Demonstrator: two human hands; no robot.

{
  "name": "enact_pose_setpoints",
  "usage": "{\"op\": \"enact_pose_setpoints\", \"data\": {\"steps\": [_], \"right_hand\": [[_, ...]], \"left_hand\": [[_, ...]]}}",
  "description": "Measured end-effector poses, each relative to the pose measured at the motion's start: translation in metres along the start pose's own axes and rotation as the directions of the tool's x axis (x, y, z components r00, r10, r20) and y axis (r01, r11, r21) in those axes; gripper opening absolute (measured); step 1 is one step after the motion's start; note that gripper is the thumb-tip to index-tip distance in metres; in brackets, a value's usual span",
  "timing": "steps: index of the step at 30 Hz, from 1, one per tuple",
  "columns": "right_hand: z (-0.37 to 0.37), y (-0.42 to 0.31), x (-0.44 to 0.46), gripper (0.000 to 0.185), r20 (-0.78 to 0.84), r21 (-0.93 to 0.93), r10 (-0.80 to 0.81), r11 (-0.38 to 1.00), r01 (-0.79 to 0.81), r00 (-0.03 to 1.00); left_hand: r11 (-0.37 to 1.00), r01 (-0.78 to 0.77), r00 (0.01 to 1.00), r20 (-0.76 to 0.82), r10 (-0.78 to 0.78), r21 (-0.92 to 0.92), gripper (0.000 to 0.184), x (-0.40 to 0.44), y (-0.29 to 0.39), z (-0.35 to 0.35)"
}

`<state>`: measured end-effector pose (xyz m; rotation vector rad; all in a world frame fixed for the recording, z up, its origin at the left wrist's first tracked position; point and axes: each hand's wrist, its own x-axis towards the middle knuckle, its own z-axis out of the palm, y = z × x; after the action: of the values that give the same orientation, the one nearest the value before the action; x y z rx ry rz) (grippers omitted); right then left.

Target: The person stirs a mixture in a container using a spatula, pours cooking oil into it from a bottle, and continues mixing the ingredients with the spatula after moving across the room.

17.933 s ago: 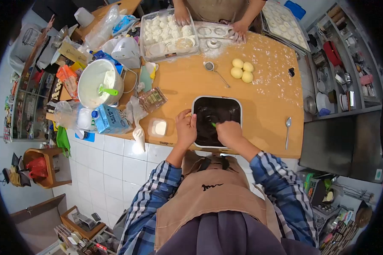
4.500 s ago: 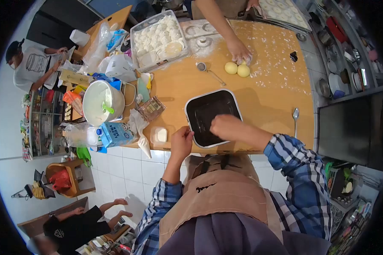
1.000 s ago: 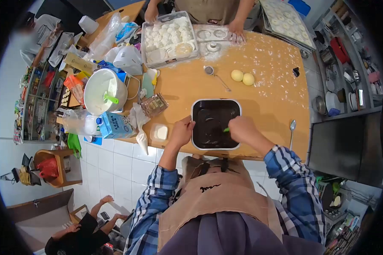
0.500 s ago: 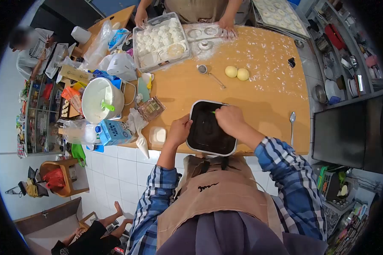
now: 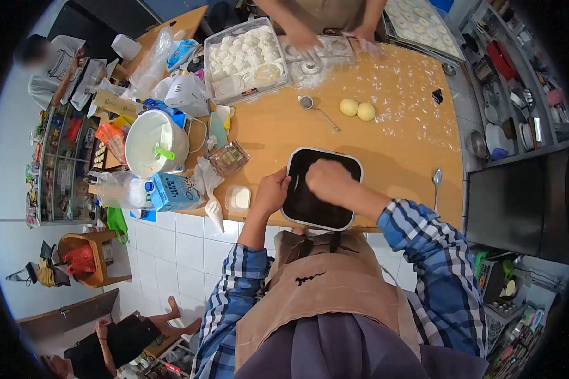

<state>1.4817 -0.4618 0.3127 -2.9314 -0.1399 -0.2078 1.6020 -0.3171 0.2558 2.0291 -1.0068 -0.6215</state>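
Note:
A rectangular baking pan point(image 5: 322, 211) with a dark inside and a pale rim sits at the table's near edge. My left hand point(image 5: 274, 191) grips its left rim, thumb on top. Over the middle of the pan, my right hand point(image 5: 329, 181) is closed in a fist around a slim tool, now mostly hidden by the fingers. A pale sliver, perhaps the tool's tip, shows in the pan near my left thumb. Left of the pan stand a small clear tub point(image 5: 238, 198) with white contents and a filled piping bag point(image 5: 214, 211).
Two yellow dough balls point(image 5: 357, 110) and a small strainer point(image 5: 306, 102) lie beyond the pan. A spoon point(image 5: 437, 180) rests at right. A milk carton point(image 5: 174, 192) and white bowl point(image 5: 177, 142) crowd the left. Opposite, a co-worker's hands are beside a tray of white pieces point(image 5: 243, 60).
My right hand has moved left and slightly down within the pan, and the tool's green part no longer shows. The co-worker's hands have shifted. My left hand keeps its grip.

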Motion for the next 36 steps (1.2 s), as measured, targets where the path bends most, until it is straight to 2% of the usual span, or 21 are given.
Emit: {"op": "enact_pose_setpoints", "data": {"steps": [2, 4, 5, 8, 9, 12, 14, 16, 18, 21, 22, 24, 25, 28, 30, 31, 34, 36], "right_hand": [[0.011, -0.023, -0.005, 0.013, 0.236, 0.058, -0.063, 0.997, 0.051, 0.970], [0.004, -0.038, -0.019, 0.014, 0.243, 0.107, -0.198, 0.978, 0.176, 0.950], [0.002, -0.033, -0.023, 0.013, 0.262, 0.108, -0.198, 0.979, 0.175, 0.944], [-0.010, -0.006, -0.017, 0.013, 0.134, -0.034, 0.008, 0.999, -0.004, 0.991], [-0.006, 0.002, -0.010, 0.013, 0.066, -0.069, 0.032, 0.997, -0.027, 0.997], [0.000, -0.012, -0.006, 0.014, 0.059, 0.015, -0.043, 0.999, 0.042, 0.997], [0.000, -0.037, -0.015, 0.013, 0.156, 0.031, -0.115, 0.993, 0.112, 0.981], [-0.003, -0.041, -0.028, 0.013, 0.267, 0.149, -0.209, 0.973, 0.174, 0.941], [-0.005, -0.021, -0.034, 0.013, 0.235, 0.097, -0.086, 0.993, 0.065, 0.968], [-0.015, 0.008, -0.029, 0.011, 0.135, 0.027, 0.150, 0.988, -0.155, 0.979], [-0.016, 0.013, -0.028, 0.011, 0.109, 0.042, 0.255, 0.965, -0.261, 0.961], [-0.009, 0.013, -0.022, 0.011, 0.051, 0.043, 0.248, 0.967, -0.250, 0.967], [-0.003, 0.011, -0.018, 0.011, 0.020, 0.042, 0.244, 0.969, -0.245, 0.969], [0.015, -0.011, -0.005, 0.011, 0.047, 0.040, 0.097, 0.994, -0.099, 0.994], [0.010, -0.032, -0.006, 0.013, 0.149, 0.101, -0.024, 0.995, 0.009, 0.988], [0.021, -0.038, -0.011, 0.014, 0.143, 0.101, -0.073, 0.993, 0.059, 0.987], [0.003, -0.026, -0.019, 0.014, 0.216, 0.177, -0.142, 0.979, 0.104, 0.966], [-0.005, -0.009, -0.017, 0.011, 0.116, 0.109, -0.054, 0.993, 0.041, 0.992]], "left_hand": [[1.000, 0.002, 1.000, 0.002, -0.002, -0.026, 0.016, 0.000, 0.002, -0.001], [1.000, 0.004, 1.000, 0.010, -0.004, -0.028, 0.018, -0.001, 0.006, -0.002], [1.000, 0.005, 1.000, 0.017, -0.005, -0.013, 0.020, -0.002, 0.008, -0.003], [0.999, 0.032, 0.999, 0.030, -0.033, 0.008, 0.021, -0.002, 0.015, -0.007], [0.999, 0.042, 0.998, 0.038, -0.043, 0.014, 0.021, -0.002, 0.016, -0.008], [1.000, 0.012, 1.000, 0.027, -0.012, -0.027, 0.016, 0.000, 0.009, -0.005], [0.997, -0.037, 0.999, 0.037, 0.035, 0.066, 0.016, 0.003, 0.011, -0.009], [0.988, -0.099, 0.995, 0.022, 0.097, 0.119, 0.017, 0.010, 0.008, -0.010], [0.976, -0.171, 0.984, -0.022, 0.175, 0.136, 0.020, 0.016, -0.002, -0.006], [0.971, -0.181, 0.967, -0.150, 0.205, 0.159, 0.026, 0.008, -0.003, -0.008], [0.983, -0.101, 0.974, -0.184, 0.129, 0.150, 0.027, 0.002, 0.002, -0.010], [0.990, 0.059, 0.970, -0.241, -0.027, 0.125, 0.030, -0.020, 0.010, -0.013], [0.973, 0.112, 0.975, -0.212, -0.068, 0.200, 0.022, -0.029, 0.007, -0.012], [0.973, 0.086, 0.992, -0.111, -0.064, 0.212, 0.014, -0.046, 0.000, -0.006], [0.969, 0.056, 0.989, -0.143, -0.022, 0.240, 0.008, -0.045, -0.003, -0.004], [0.969, 0.048, 0.989, -0.147, -0.012, 0.244, 0.008, -0.042, -0.003, -0.004], [0.983, -0.018, 0.990, -0.137, 0.044, 0.184, 0.010, -0.031, -0.003, -0.010], [0.987, -0.064, 0.989, -0.119, 0.082, 0.147, 0.012, -0.025, -0.002, -0.014]]}}
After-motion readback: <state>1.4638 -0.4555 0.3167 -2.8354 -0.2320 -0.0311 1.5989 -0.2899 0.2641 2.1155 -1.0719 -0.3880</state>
